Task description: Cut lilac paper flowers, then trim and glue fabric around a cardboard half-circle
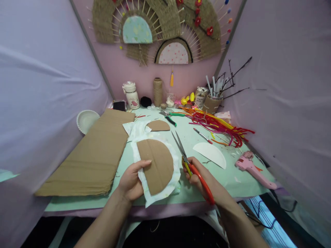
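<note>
Hands (pixel 131 182) with cardboard (pixel 157 167) and scissors (pixel 184 158)

This looks like a craft booth: cloth walls (pixel 284 86), pipe cleaners (pixel 216 124) near the table's (pixel 239 187) back right corner, and a pink hot glue gun (pixel 254 170) by its right edge.

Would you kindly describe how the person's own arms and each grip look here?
Both the left forearm and right forearm are bare, with no sleeve, watch or bracelet showing. The left grip and right grip are ungloved, and no ring is visible, though some fingers are hidden.
</note>
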A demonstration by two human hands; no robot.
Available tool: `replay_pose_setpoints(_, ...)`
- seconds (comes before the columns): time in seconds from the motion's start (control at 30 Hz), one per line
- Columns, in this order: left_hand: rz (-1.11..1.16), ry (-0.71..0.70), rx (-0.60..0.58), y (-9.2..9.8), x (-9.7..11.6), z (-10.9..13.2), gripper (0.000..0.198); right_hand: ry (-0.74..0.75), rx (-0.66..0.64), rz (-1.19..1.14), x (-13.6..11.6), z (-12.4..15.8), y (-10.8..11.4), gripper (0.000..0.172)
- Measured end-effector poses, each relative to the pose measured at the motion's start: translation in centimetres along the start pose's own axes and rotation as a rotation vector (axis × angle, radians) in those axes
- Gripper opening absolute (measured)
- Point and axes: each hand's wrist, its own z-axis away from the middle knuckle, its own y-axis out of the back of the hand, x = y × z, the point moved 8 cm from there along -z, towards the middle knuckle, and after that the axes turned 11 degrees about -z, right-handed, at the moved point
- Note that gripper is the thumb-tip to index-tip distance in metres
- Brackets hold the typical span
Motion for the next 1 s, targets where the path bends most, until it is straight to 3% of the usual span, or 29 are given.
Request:
replay_pose_setpoints(0.3, -0.158, -0.015, 0.015, 0.3, 0.4, 1.6, 0.016, -0.069, 0.071, 0.188, -1.4, 0.6, -0.2, 0.032)
replay_pose_setpoints(0.57, -0.177, -0.023, -0.075, 0.2, 0.2, 1.7, 0.023, -0.098, 0.18, 0.349, -1.8, 1.3, 0.6, 0.038)
replay_pose_setpoints(1.0, -0.224, 0.002, -0.062, 0.7, -0.1, 2.0, 0.024, -0.114, 0.199, 0.392, -1.8, 1.7, 0.8, 0.034)
